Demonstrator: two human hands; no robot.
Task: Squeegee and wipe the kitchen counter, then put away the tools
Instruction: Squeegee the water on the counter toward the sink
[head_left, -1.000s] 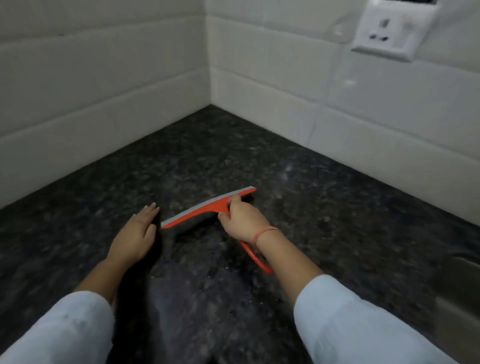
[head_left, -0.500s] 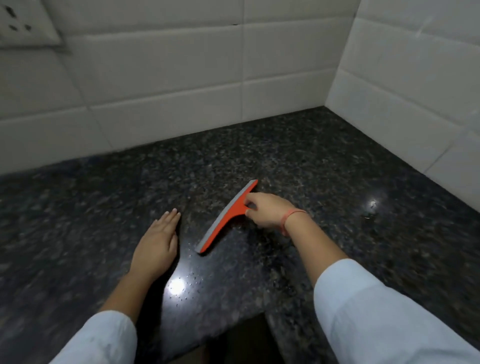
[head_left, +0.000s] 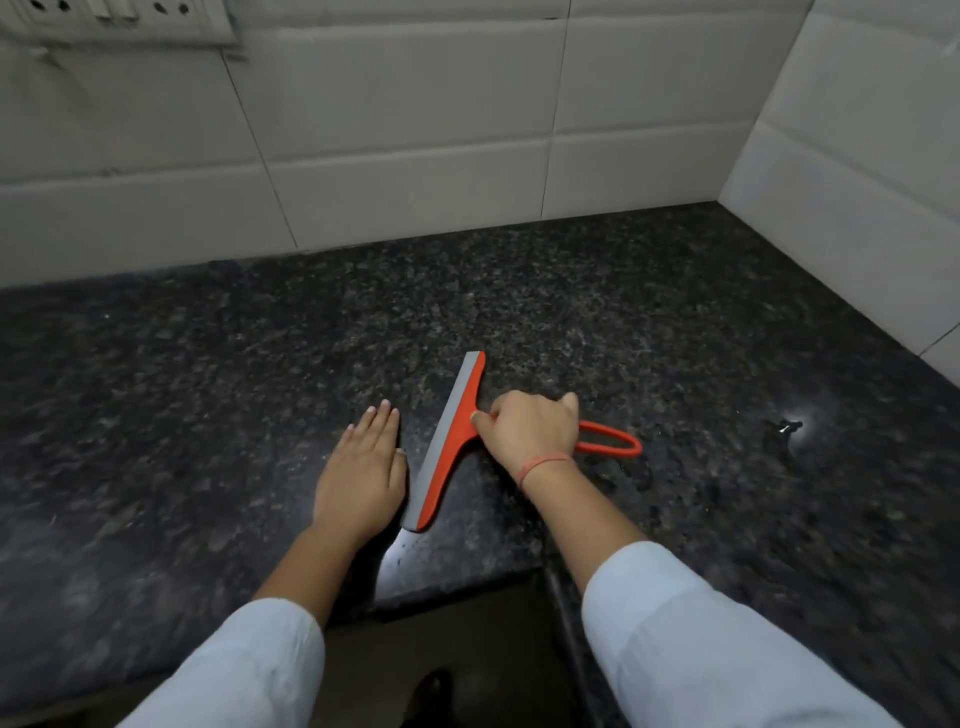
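An orange squeegee (head_left: 451, 441) with a grey rubber blade lies blade-down on the dark speckled granite counter (head_left: 208, 374). My right hand (head_left: 527, 434) grips its handle near the neck; the looped handle end sticks out to the right of that hand. The blade runs diagonally from upper right to lower left. My left hand (head_left: 363, 473) rests flat on the counter just left of the blade, fingers together and holding nothing.
White tiled walls (head_left: 395, 130) meet in a corner at the back right. A switch and socket plate (head_left: 114, 18) sits at the top left. The counter's inner front edge (head_left: 457, 582) lies just below the squeegee. Wet glints (head_left: 784, 427) show to the right.
The view swung to the left, so the wall corner now lies at the right. The squeegee turned from nearly level to steeply diagonal and came closer to the counter's front edge. My left hand stayed flat beside it.
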